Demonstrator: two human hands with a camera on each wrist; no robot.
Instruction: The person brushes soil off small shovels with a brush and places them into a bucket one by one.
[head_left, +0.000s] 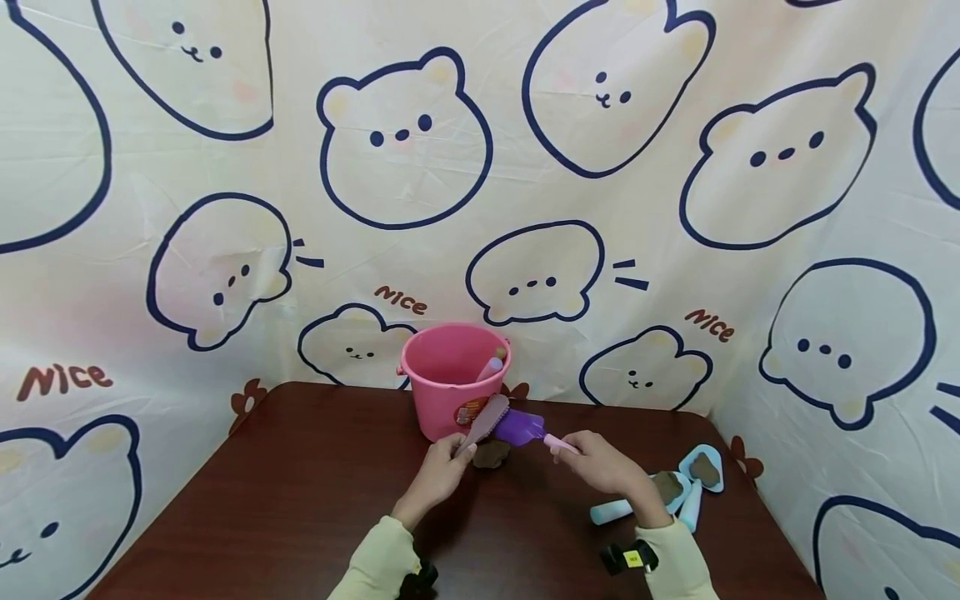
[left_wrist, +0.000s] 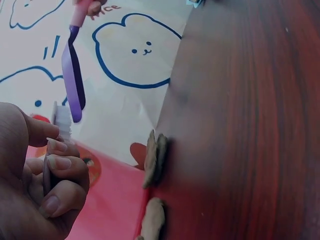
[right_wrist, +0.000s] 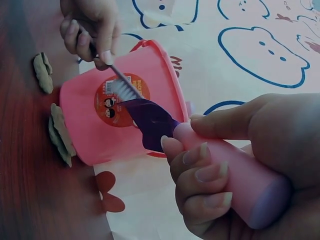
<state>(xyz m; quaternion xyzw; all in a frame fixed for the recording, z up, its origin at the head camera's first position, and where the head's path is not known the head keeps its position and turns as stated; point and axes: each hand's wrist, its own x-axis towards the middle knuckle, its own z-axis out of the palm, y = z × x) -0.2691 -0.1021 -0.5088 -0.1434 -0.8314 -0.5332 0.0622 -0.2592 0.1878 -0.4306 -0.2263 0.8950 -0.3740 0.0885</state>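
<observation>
My left hand [head_left: 437, 477] grips a mauve brush [head_left: 486, 421] by its handle. White bristles [right_wrist: 125, 90] show on the brush in both wrist views. In my right hand [head_left: 597, 461] is a toy shovel with a purple blade [head_left: 520, 427] and a pink handle [right_wrist: 220, 165]. The bristles lie at the edge of the shovel blade in the right wrist view. Both tools are held in the air in front of a pink bucket [head_left: 429, 408]. Flat brown lumps [head_left: 491, 454] lie on the table beneath them, by the bucket's base.
A light-coloured handle [head_left: 490, 369] leans inside the bucket. On the right of the dark wooden table [head_left: 315, 500], two light blue tools [head_left: 692, 504] hold brown lumps, partly behind my right forearm. A cloth printed with bear faces [head_left: 405, 167] hangs behind and at both sides.
</observation>
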